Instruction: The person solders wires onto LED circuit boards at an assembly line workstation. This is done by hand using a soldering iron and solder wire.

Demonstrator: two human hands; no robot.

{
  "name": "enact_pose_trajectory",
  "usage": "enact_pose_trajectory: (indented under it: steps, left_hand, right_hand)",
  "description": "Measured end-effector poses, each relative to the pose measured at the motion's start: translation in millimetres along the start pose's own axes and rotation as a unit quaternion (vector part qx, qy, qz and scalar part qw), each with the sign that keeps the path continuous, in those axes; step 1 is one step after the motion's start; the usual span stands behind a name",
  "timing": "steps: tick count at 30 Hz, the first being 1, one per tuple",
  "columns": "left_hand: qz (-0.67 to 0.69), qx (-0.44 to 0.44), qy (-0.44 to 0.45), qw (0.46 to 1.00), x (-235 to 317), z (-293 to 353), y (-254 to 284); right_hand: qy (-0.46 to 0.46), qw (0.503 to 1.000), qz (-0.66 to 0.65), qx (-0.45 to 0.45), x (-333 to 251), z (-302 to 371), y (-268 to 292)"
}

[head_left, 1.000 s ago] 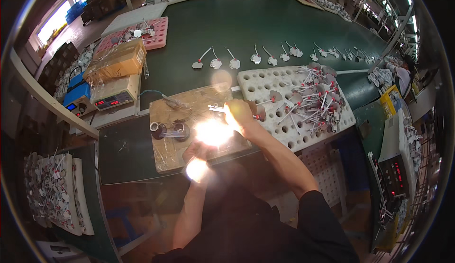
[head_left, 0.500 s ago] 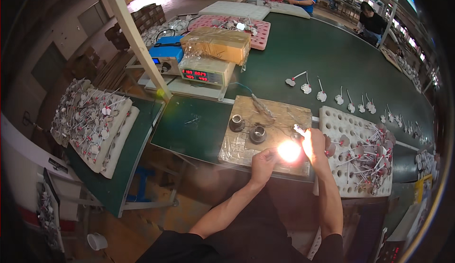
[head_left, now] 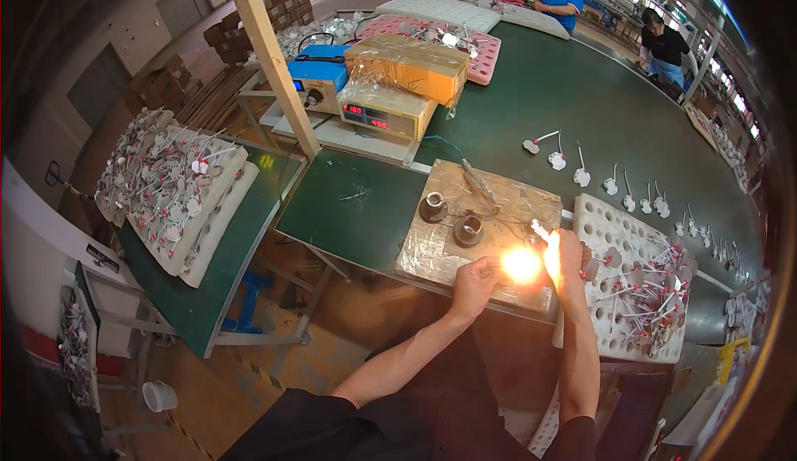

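Green counter (head_left: pixel 498 125) in the head view, bearing a tan board (head_left: pixel 427 252) with a shiny film over it, set at the near edge. Both hands are at the board's near right corner, apart from each other, with a dazzling light (head_left: pixel 522 266) between them. Left hand (head_left: pixel 475 285): fingers bent together and pointing at the light's left side; glare hides the fingertips, so cannot tell whether they grip anything. Right hand (head_left: pixel 564 257): fingers curled closed around a slim white piece (head_left: pixel 540 229), its end projecting beyond the hand. Two dark round cups (head_left: pixel 468 230) stand upright on the board, left of the hands; a cable (head_left: pixel 479 185) lies behind them. Right of the board, just beside the right hand: a white perforated tray (head_left: pixel 593 220), loaded with grey discs (head_left: pixel 656 282) on white stems with red parts. Behind this tray, small pale discs (head_left: pixel 582 177) with stems lie in a row. Behind and left of the board: a meter (head_left: pixel 378 118) with red digits, a plastic-wrapped carton (head_left: pixel 415 64) on top, a blue device (head_left: pixel 320 75) beside it.
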State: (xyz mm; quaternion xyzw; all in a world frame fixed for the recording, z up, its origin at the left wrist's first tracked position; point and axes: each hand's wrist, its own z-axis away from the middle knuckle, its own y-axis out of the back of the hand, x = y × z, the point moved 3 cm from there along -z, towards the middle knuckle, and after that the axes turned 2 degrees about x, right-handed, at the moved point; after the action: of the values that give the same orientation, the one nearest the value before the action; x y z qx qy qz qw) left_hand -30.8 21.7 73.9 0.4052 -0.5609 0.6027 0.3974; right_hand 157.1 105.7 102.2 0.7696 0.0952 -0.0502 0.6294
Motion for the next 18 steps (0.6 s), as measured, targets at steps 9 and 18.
enact_pose_trajectory:
  steps: [9,18]
  left_hand:
    - [-0.002,-0.026,-0.028,0.999,1,1,1]
    - [0.066,-0.037,0.048,0.996,2,-6,5]
  right_hand:
    - [0.022,1.000,0.006,0.015,-6,1,7]
    - [-0.081,0.985,-0.134,0.077,2,13,21]
